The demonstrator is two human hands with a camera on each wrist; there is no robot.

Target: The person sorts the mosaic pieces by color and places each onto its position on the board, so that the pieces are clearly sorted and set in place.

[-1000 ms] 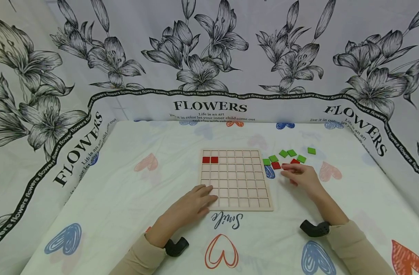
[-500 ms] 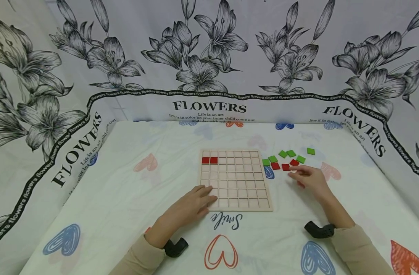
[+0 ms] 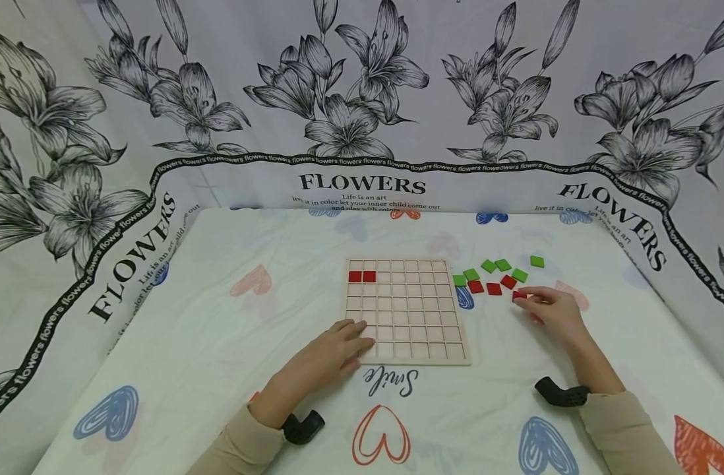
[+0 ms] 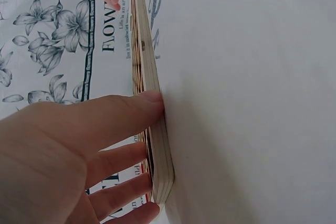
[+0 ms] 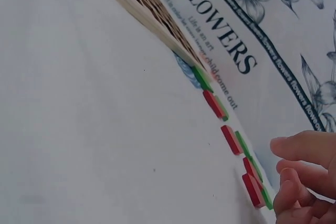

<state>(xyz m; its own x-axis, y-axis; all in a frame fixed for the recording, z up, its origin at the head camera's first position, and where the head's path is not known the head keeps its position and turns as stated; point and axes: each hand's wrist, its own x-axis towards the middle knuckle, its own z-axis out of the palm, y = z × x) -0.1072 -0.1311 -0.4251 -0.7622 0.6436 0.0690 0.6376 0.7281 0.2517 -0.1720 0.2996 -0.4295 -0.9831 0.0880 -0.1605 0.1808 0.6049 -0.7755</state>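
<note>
Reds, greens and pale wood on a heart-printed cloth

Under our left hand [image 3: 332, 349] lies a pale wooden grid board [image 3: 407, 310], its squares a faint pink-beige, with two red tiles [image 3: 362, 276] at the corner farthest from that hand. Beyond our right hand [image 3: 554, 311] we see loose red tiles [image 3: 494, 288] and, past them, bright green tiles [image 3: 502, 265]. The tablecloth [image 3: 219, 343] beneath both hands is white with hearts scribbled in blue, red and faded pink. The backdrop [image 3: 362, 99] ahead is white with black-and-grey lilies and black "FLOWERS" lettering. Our sleeves [image 3: 623, 429] are beige.
</note>
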